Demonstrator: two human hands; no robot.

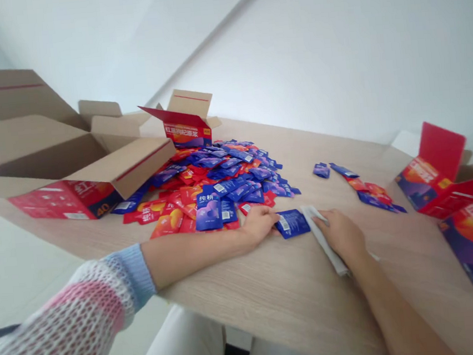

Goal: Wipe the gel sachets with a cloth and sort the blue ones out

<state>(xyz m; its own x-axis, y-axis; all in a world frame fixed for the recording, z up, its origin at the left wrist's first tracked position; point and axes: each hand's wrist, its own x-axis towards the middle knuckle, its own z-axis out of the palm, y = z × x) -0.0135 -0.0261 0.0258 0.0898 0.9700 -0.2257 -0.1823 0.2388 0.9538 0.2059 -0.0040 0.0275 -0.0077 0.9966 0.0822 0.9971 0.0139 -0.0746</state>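
A blue sachet [294, 224] with a white label lies on the wooden table, its left end pinched in the fingers of my left hand [260, 225]. My right hand [345, 237] is closed on a folded white cloth [325, 242], whose upper end meets the sachet's right edge. Beyond my left hand spreads a heap of blue and red sachets [227, 173]. One larger blue sachet [208, 209] rests face up on the near side of the heap, with red sachets [171, 217] beside it.
A large open carton [67, 199] stands at the left, its flaps spread. Behind the heap is a smaller open red box [186, 133]. More open red boxes [429, 181] stand at the right. Between them and the heap lie a few loose sachets [374, 193]. A white wall [333, 51] borders the table [264, 292].
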